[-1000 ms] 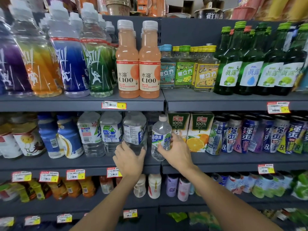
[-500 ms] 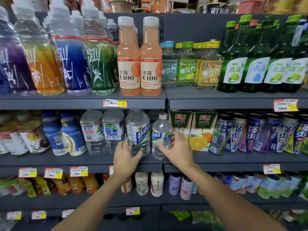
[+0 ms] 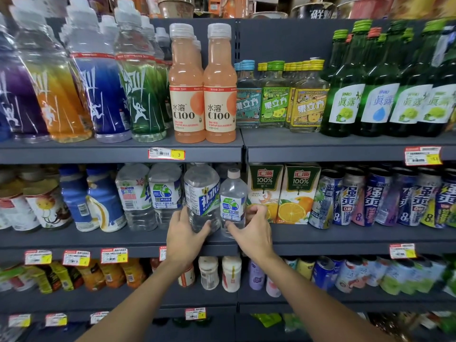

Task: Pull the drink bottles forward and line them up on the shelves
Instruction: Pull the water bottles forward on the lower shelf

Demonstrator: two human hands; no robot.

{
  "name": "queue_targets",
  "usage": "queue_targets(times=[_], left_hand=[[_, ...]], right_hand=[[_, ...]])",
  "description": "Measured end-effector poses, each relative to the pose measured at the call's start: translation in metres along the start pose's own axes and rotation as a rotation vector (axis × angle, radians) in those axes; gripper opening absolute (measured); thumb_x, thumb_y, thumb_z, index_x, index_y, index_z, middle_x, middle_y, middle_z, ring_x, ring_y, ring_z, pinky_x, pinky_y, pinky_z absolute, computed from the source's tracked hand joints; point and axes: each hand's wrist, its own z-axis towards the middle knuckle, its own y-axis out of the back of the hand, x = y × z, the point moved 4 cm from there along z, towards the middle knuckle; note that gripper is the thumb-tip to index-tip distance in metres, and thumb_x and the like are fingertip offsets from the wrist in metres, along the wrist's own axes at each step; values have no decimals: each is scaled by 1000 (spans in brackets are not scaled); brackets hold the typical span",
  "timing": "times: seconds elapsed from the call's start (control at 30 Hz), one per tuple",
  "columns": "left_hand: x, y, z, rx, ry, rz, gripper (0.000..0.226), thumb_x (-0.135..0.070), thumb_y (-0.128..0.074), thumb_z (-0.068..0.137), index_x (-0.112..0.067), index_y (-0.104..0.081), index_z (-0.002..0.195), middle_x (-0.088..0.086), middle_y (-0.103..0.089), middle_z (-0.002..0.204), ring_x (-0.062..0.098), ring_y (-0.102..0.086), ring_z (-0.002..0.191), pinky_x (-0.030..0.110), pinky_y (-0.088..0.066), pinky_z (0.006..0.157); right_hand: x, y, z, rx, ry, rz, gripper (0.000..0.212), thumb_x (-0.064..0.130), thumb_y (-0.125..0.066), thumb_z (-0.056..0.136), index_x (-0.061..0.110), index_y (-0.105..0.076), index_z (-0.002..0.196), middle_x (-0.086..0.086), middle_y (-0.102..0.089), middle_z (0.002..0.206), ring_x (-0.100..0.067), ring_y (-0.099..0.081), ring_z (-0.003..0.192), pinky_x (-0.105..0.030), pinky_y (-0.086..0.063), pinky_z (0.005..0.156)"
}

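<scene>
The middle shelf (image 3: 345,240) carries both bottles I'm working on, upright near its front edge, straight ahead of my hands. The large clear bottle (image 3: 202,193) stands on the left, with my left hand (image 3: 185,233) wrapped round its lower body. The small clear bottle (image 3: 233,196) stands just beside it, gripped low by my right hand (image 3: 254,230). The orange juice cartons (image 3: 265,191) crowd my right fingers; water bottles (image 3: 164,193) flank the left. I judge the pull runs straight toward me.

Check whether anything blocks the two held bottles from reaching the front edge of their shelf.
Nothing visible does. The left hand grips the large clear bottle, the right hand the small clear bottle; no other item stands before them on the shelf.
</scene>
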Motion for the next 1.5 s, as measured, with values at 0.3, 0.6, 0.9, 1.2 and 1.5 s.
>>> queue_targets(times=[0.3, 0.6, 0.9, 1.2, 1.5], left_hand=[[0, -2, -1, 1, 18, 15, 57, -52, -68, 84, -23, -51, 130, -8, -46, 111, 16, -53, 104, 28, -41, 81], [2, 3, 0, 79, -33, 16, 60, -51, -64, 90, -22, -47, 140, -4, -49, 115, 15, -54, 104, 29, -45, 82], [-4, 4, -4, 166, -68, 29, 56, -17, -60, 97, -18, -37, 148, 5, -61, 126, 27, -55, 117, 39, -47, 95], [-53, -14, -16, -117, 339, 110, 100, -60, -78, 74, -2, -35, 143, 17, -52, 133, 34, -49, 127, 50, -45, 97], [-11, 1, -3, 183, 115, -267, 100, -52, -78, 68, -35, -18, 146, -30, -56, 115, -8, -57, 108, 23, -46, 90]], right_hand=[[11, -5, -4, -101, -63, -145, 76, 68, -81, 60, 22, -45, 110, 6, -47, 105, -19, -55, 103, -35, -51, 83], [10, -1, -10, -61, -73, -67, 76, 61, -81, 71, 20, -39, 121, 3, -47, 115, -21, -55, 110, -39, -52, 89], [7, 5, -8, -29, -51, -105, 71, 58, -80, 75, 19, -40, 120, 1, -49, 117, -21, -56, 107, -41, -53, 87], [8, 7, -6, -14, -64, -100, 72, 57, -81, 75, 17, -42, 121, -1, -50, 120, -23, -57, 111, -43, -52, 90], [7, 8, -5, -3, -54, -101, 77, 57, -82, 74, 17, -41, 125, -1, -50, 123, -22, -54, 114, -40, -51, 93]])
